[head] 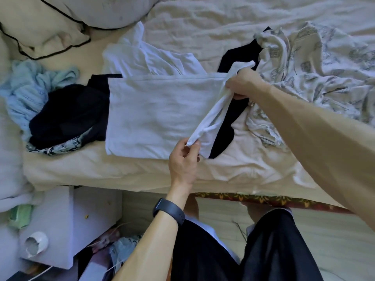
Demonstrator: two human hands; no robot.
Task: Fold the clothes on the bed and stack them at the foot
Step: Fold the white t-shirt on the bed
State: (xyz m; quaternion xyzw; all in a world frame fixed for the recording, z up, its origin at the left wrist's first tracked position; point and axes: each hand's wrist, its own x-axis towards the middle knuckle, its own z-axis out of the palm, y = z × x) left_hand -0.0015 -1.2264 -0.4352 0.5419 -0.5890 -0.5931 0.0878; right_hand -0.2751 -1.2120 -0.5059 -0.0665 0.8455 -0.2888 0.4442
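The bed carries a white garment spread flat near its front edge. A patterned cloth lies crumpled to its right and a heap of dark clothes to its left. The white garment's right side is lifted into a strip above a black garment. The right hand grips the strip's far end, and the left hand pinches its near end.

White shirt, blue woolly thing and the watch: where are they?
white shirt (158, 114), head view, its flat middle.
blue woolly thing (26, 86), head view, its crumpled middle.
watch (169, 210), head view, its dark strap.
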